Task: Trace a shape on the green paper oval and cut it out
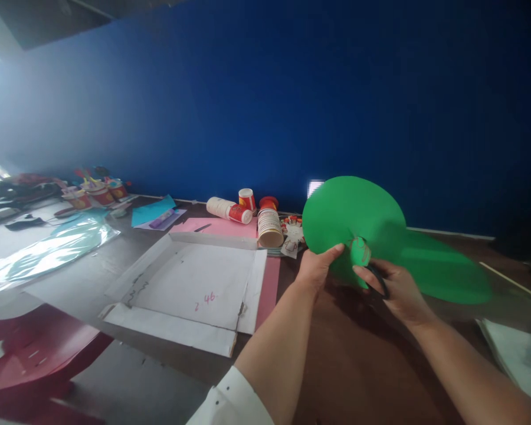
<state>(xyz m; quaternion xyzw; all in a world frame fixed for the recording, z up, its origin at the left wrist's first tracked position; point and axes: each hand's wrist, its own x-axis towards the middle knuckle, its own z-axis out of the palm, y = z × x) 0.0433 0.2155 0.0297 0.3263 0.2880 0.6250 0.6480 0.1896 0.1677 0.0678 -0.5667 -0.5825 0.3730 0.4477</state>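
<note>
A large rounded sheet of green paper (pixel 354 203) is held up in front of me, its near edge pinched by my left hand (pixel 319 267), thumb on top. My right hand (pixel 393 289) is closed round the black handle of a pair of scissors (pixel 378 282) just right of the left hand. The blades are hidden by the paper. Beside them, a small flap of the green paper (pixel 360 251) with a drawn line curls up at a cut. Another green sheet (pixel 442 268) lies on the table to the right, partly behind the held one.
Left of my arms lies a shallow white cardboard tray (pixel 194 277) over pink paper (pixel 268 289). Behind it are stacked paper cups (pixel 269 227) and a red cup (pixel 246 200). Blue paper (pixel 154 211) and cups of tools (pixel 100 193) stand further left. A thin stick (pixel 513 282) lies right.
</note>
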